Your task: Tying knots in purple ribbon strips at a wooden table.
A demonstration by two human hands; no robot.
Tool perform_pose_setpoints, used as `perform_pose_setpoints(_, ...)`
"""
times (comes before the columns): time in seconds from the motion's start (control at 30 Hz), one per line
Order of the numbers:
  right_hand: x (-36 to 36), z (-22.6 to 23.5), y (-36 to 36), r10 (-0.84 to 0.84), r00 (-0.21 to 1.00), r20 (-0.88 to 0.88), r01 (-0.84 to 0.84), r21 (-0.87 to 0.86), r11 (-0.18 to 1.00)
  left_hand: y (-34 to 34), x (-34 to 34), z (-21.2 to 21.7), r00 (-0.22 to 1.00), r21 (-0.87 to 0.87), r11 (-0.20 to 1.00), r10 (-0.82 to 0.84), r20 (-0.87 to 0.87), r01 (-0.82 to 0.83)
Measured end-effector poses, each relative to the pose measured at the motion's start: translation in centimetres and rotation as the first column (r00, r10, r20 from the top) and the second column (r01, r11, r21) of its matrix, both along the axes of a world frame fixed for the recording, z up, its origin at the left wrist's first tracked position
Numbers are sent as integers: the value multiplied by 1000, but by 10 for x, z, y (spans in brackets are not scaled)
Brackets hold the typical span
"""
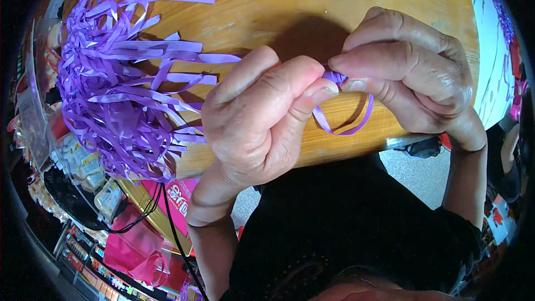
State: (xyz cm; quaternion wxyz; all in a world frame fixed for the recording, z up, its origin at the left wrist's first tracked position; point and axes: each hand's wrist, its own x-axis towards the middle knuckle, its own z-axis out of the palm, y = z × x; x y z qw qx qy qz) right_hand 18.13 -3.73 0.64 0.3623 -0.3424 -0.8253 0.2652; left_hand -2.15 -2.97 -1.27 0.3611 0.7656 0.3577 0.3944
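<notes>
A narrow purple ribbon (pixel 352 129) is pinched between my two hands above the wooden table. Its middle is bunched or folded between the fingertips, and a loop hangs down below them. My left hand (pixel 262 114) is closed, thumb and forefinger pressed on the ribbon. Close beside it, my right hand (pixel 409 69) grips the other side of the bunched part with thumb and fingers. The fingers hide how the ribbon is folded. To the left of my left hand lies a big heap of cut purple ribbons (pixel 117 83), their loose ends pointing toward my hands.
The wooden table (pixel 251 17) has its near edge just before my body. Left of it are clear plastic packaging (pixel 42 95), a pink bag (pixel 134 248) and black cables (pixel 167 212). A white surface (pixel 490 50) with more purple strands adjoins the right side.
</notes>
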Motion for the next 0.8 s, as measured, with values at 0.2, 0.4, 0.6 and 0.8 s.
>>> perform_pose_setpoints(0.2, -2, -2, -1, -16, 1000, 14, 16, 9, 1000, 1, 1, 1, 1000, -3, 1000, -4, -6, 4)
perform_pose_setpoints(0.4, -4, -3, -3, -26, 1000, 5, 26, 14, 1000, 0, 1, -3, 1000, 27, 1000, -2, 11, 1)
perform_pose_setpoints(0.6, -4, -9, -4, -21, 1000, -6, 21, 56, 998, -2, 1, -3, 1000, 14, 1000, -2, 22, 2)
perform_pose_setpoints(0.8, -5, -9, -4, -11, 1000, -11, 11, 60, 998, -2, 0, -4, 999, 12, 1000, -14, 28, 14)
